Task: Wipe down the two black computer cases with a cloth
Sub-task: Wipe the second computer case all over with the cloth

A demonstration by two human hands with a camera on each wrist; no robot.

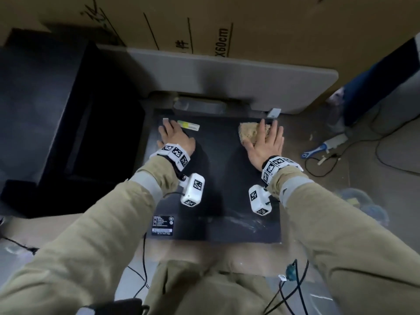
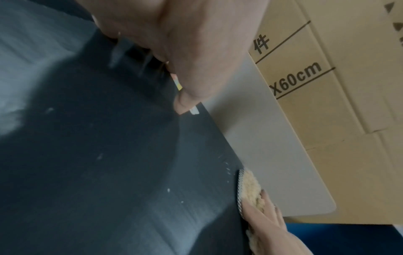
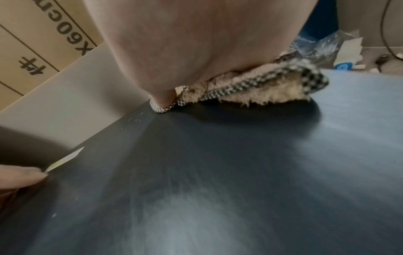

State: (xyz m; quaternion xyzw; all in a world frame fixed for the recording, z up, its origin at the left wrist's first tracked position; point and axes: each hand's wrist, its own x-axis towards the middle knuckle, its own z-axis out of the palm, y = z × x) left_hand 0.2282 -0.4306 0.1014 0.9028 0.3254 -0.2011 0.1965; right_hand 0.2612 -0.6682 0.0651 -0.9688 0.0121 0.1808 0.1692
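A black computer case [image 1: 218, 178] lies flat on the floor in front of me, its dusty side panel [image 3: 218, 172] facing up. My right hand [image 1: 266, 142] presses flat, fingers straight, on a fluffy beige cloth [image 1: 248, 131] with a checkered hem [image 3: 250, 86] at the panel's far right corner. My left hand [image 1: 175, 137] rests flat on the far left of the panel [image 2: 109, 155], beside a yellow-green sticker [image 1: 188, 125]. A second black case [image 1: 52, 123] stands to the left.
A grey board [image 1: 227, 73] leans against large cardboard boxes [image 1: 204, 23] just behind the case. Cables, a blue-handled tool [image 1: 318, 148] and scraps lie on the floor to the right. A black label [image 1: 163, 225] marks the panel's near left corner.
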